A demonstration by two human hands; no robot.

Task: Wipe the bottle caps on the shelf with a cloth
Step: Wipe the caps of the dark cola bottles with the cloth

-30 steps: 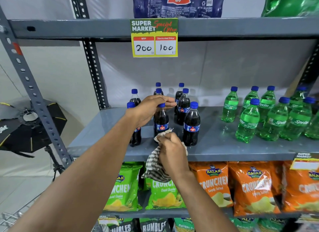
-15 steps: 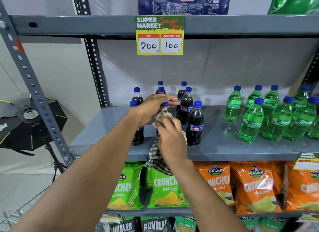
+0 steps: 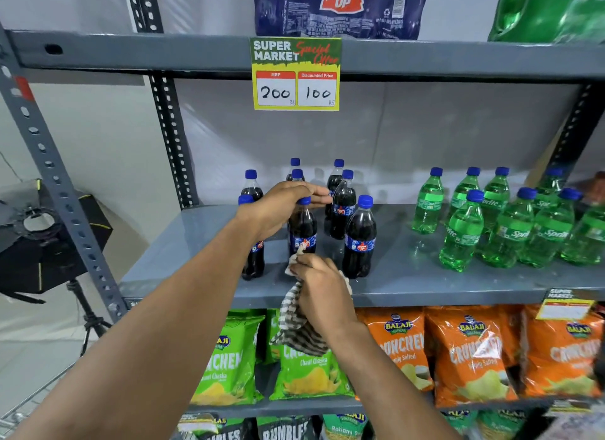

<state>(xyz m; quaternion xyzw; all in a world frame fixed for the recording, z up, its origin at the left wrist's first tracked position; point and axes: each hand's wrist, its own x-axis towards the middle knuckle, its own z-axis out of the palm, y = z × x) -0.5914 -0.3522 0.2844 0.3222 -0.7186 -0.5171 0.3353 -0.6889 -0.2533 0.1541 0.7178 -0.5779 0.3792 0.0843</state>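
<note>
Several dark cola bottles with blue caps stand on the grey shelf [image 3: 409, 285]. My left hand [image 3: 281, 207] grips the neck of a front cola bottle [image 3: 302, 233], just below its blue cap [image 3: 304, 200]. My right hand [image 3: 322, 292] is lower, at the shelf's front edge, closed on a checked cloth [image 3: 294, 328] that hangs down. The cloth's top corner sits in front of the bottle's label, away from the cap. Another cola bottle [image 3: 360, 240] stands just to the right.
Green Sprite bottles [image 3: 461, 236] with blue caps crowd the shelf's right part. A price tag [image 3: 296, 74] hangs from the shelf above. Chip bags [image 3: 471, 357] fill the shelf below. A perforated upright [image 3: 59, 190] and a studio light [image 3: 42, 240] stand at left.
My right hand with the cloth rose to the cap half a second ago and has now dropped back to the shelf's front edge. My left hand has stayed on the bottle's neck.
</note>
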